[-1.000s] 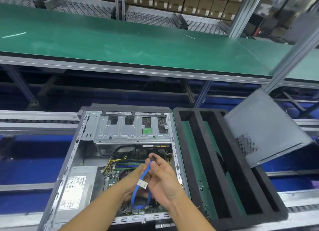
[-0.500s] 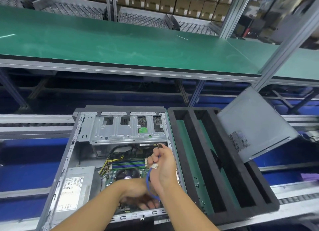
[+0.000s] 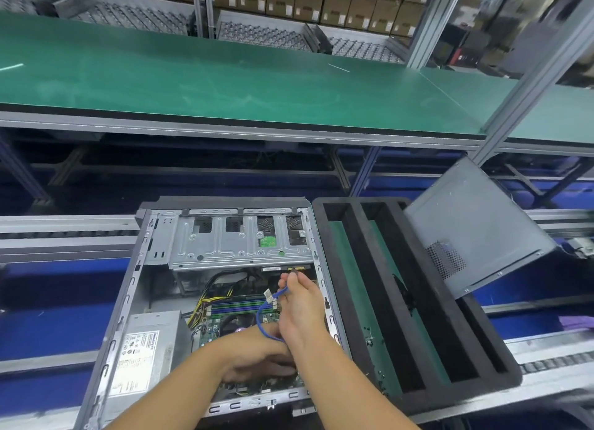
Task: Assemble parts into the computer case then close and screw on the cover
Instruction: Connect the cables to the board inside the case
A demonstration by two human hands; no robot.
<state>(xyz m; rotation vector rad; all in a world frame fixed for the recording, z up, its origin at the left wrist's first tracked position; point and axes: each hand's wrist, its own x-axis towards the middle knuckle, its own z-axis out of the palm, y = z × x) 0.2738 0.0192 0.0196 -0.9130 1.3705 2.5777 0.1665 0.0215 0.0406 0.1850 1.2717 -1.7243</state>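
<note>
Green matting covers the long table [image 3: 225, 85] behind the computer case [image 3: 154, 288], with stacked cardboard boxes [image 3: 321, 1] on racks beyond it. Right, the case lies open on its side on the conveyor rails [image 3: 64, 236], its drive cage [image 3: 225, 243] at the far end and its power supply [image 3: 144, 349] in the near left corner. Both hands are inside it. The right hand [image 3: 299, 310] reaches toward the cage, thumb and fingertips pinching one end of the blue cable [image 3: 261, 317] just below the cage's edge. The cable, white tag [image 3: 269, 296] on it, loops down toward the left hand [image 3: 257, 359]. That one sits low over the board near the case's front rim, fingers curled and blurred; I cannot tell whether it grips anything. Just right of the case lies a black foam tray [image 3: 501, 359], and the grey cover [image 3: 475, 230] leans tilted at the tray's far right corner.
</note>
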